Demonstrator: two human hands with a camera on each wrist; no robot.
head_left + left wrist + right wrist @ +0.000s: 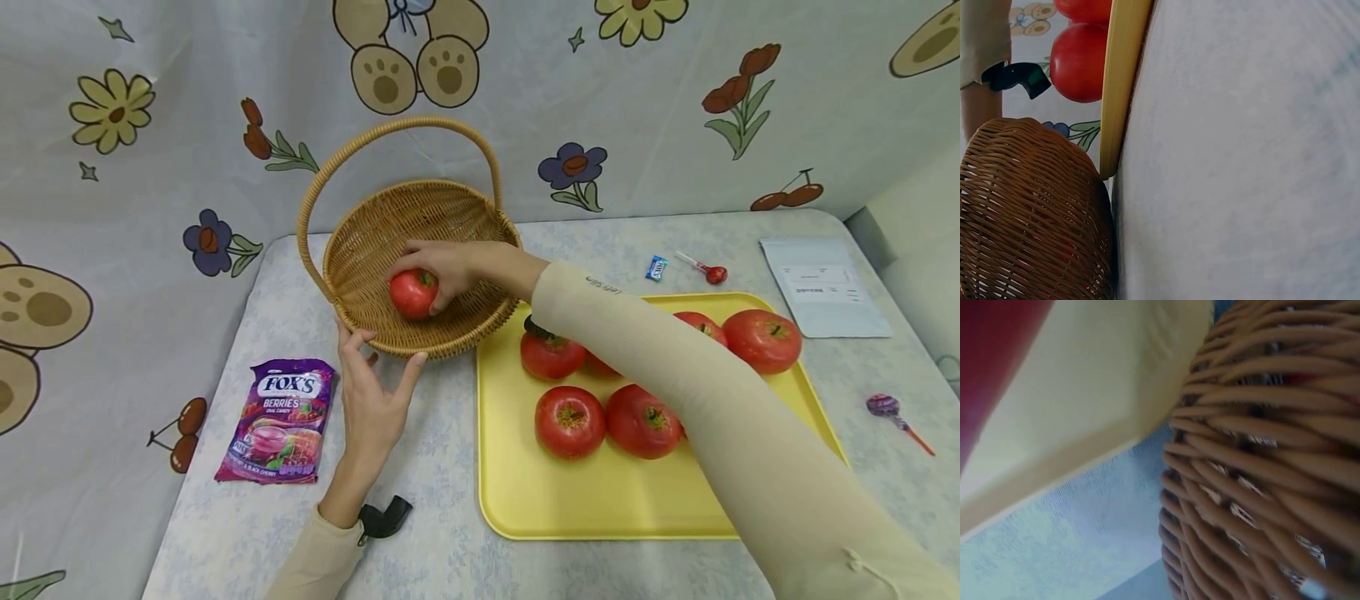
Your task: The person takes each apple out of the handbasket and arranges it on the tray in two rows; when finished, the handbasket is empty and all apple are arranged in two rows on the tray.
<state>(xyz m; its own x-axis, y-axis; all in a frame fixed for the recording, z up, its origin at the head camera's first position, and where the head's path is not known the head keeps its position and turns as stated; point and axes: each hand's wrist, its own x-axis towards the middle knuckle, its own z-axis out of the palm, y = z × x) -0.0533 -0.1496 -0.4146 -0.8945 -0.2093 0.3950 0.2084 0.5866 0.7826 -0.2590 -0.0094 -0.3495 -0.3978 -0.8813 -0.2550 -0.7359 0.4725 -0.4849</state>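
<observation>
Head view: basket [360, 250] holds one tomato [412, 293], right hand [442, 267] gripping it; left hand [372, 392], fingers spread, touches near rim. Tray [600, 500], right: five tomatoes.

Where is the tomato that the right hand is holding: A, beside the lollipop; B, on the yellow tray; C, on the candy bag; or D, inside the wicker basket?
D: the right hand grips the tomato down inside the basket, while the left hand touches the basket's near rim.
</observation>
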